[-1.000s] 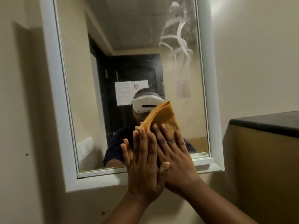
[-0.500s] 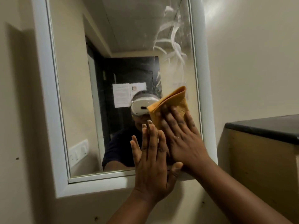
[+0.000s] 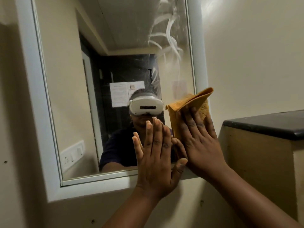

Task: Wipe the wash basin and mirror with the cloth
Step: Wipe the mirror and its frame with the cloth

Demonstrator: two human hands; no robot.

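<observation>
A white-framed mirror (image 3: 69,79) hangs on the beige wall, with white smear streaks in its upper right corner. My right hand (image 3: 199,142) presses a folded orange cloth (image 3: 194,102) flat against the mirror's lower right corner and frame, fingers straight. My left hand (image 3: 156,155) lies flat on the glass just left of it, fingers straight and together, thumb by the bottom frame. The wash basin is out of view.
A ledge with a black top (image 3: 269,124) juts from the wall at the right, close to my right hand. In the mirror a person in a white headset, a dark doorway and a switch plate are reflected.
My right hand has slid the cloth rightward and slightly up, from the mirror's lower middle to its right edge. My left hand has stayed flat on the glass near the bottom frame.
</observation>
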